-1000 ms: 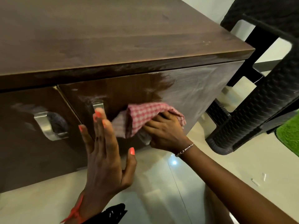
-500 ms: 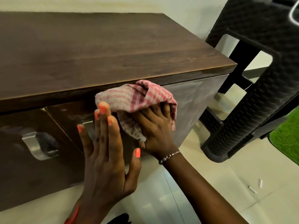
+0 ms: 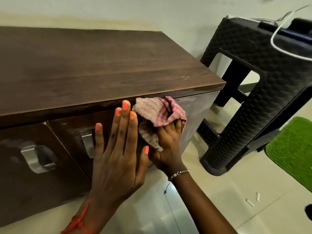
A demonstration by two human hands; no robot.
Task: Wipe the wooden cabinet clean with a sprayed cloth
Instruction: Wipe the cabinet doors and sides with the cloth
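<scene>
A low dark wooden cabinet (image 3: 87, 68) fills the left and centre, with two front doors carrying metal handles (image 3: 36, 159). My right hand (image 3: 166, 146) grips a crumpled red-and-white checked cloth (image 3: 158, 110) and presses it against the right door, just under the top's front edge. My left hand (image 3: 118, 149) is held flat with straight, spread fingers in front of that same door, partly hiding its handle (image 3: 87, 142); whether it touches the door cannot be told. The door surface right of the cloth looks smeared and shiny.
A black woven-pattern plastic stool (image 3: 263, 92) stands right of the cabinet, with a white cable (image 3: 276, 38) and a dark item on its seat. A green grass-like mat (image 3: 293, 149) lies at the far right. Glossy pale floor tiles (image 3: 219, 200) carry small white scraps.
My right hand carried the cloth up the right door from its middle to just under the top edge. My left hand rose with it, still flat. The view tilted upward.
</scene>
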